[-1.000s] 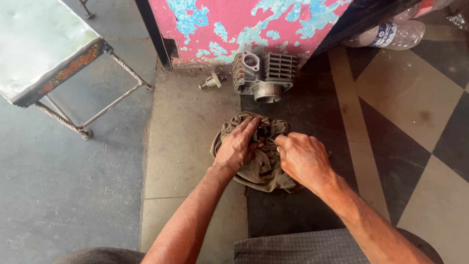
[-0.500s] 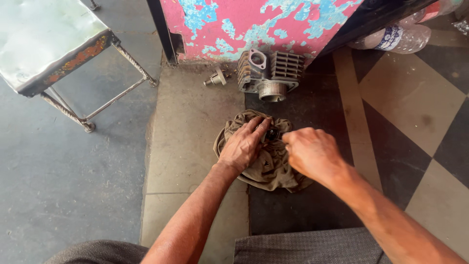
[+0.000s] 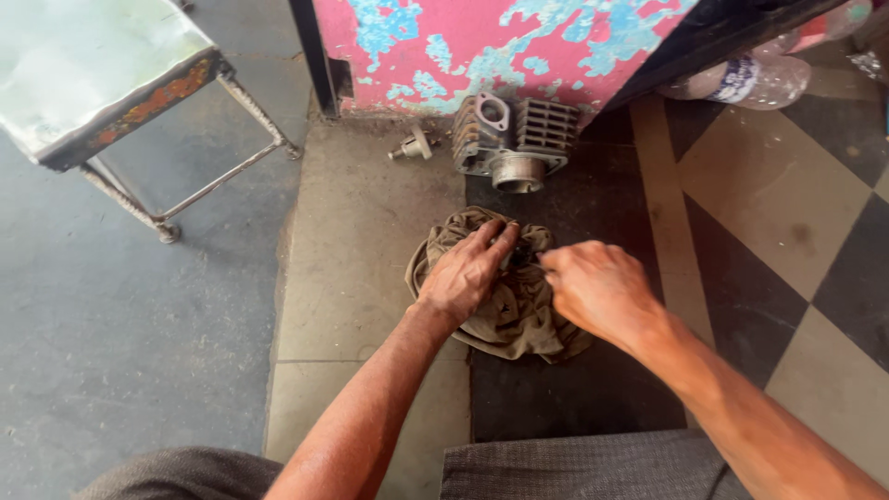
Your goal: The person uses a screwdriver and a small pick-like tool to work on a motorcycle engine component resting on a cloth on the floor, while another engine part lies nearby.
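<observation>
Across the top of the frame runs a pink panel (image 3: 519,42) with peeling blue patches, its upper part cut off by the edge. At upper left stands a metal table (image 3: 88,79) with thin legs, also cut off at the corner. Just below the panel, at upper centre, a finned engine cylinder (image 3: 514,139) lies on the floor, with a small metal part (image 3: 414,145) near its left side. At upper right a clear plastic bottle (image 3: 741,79) lies partly out of view. At centre a crumpled, dirty olive rag (image 3: 519,319) rests on the floor, and both hands meet over it. The left hand (image 3: 468,273) lies palm down on the rag, fingers bent and pressed into the cloth, its grip closed on the folds. The right hand (image 3: 597,287) comes in from the right, its grip pinched on something small and dark at the rag's top; what that is cannot be made out, since fingers and cloth hide it.
</observation>
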